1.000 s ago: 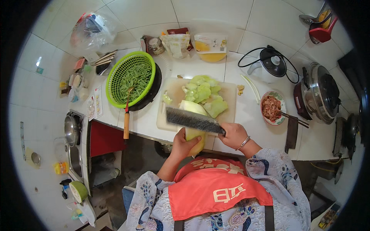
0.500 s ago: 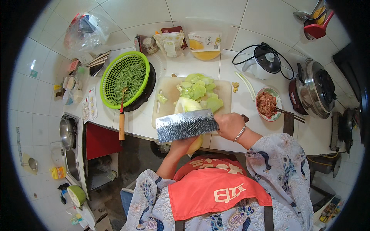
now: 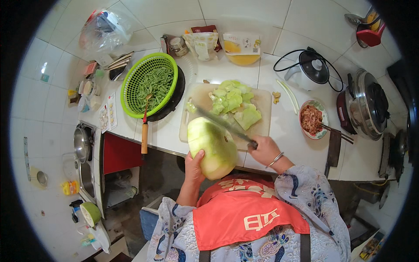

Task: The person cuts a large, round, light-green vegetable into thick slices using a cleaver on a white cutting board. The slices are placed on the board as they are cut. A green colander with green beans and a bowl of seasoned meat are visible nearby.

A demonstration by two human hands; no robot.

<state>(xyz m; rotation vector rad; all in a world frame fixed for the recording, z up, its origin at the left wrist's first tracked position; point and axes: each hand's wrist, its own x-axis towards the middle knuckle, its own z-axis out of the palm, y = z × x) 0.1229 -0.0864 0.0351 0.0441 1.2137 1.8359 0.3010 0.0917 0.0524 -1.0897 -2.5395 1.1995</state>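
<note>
My left hand (image 3: 194, 167) is wrapped around the lower left side of a large, partly peeled pale-green gourd (image 3: 213, 148), held at the counter's front edge. My right hand (image 3: 265, 150) grips a cleaver (image 3: 224, 123) by its handle. The blade is seen nearly edge-on and slants up to the left, just beyond the gourd; whether it touches the gourd I cannot tell. Behind it, light-green peel slices (image 3: 231, 97) are heaped on a pale cutting board (image 3: 264, 102).
Left of the board, a green basket (image 3: 126, 83) holds cut green beans, with a wooden-handled tool (image 3: 145, 135) over the counter edge. To the right are a bowl of meat (image 3: 311, 120) with chopsticks, scallion stalks (image 3: 288, 94), a white kettle (image 3: 301, 72) and a lidded pot (image 3: 369, 105).
The cleaver has turned from broadside over the gourd to nearly edge-on behind it. The gourd has tilted up into full view, with my left hand now at its side.
</note>
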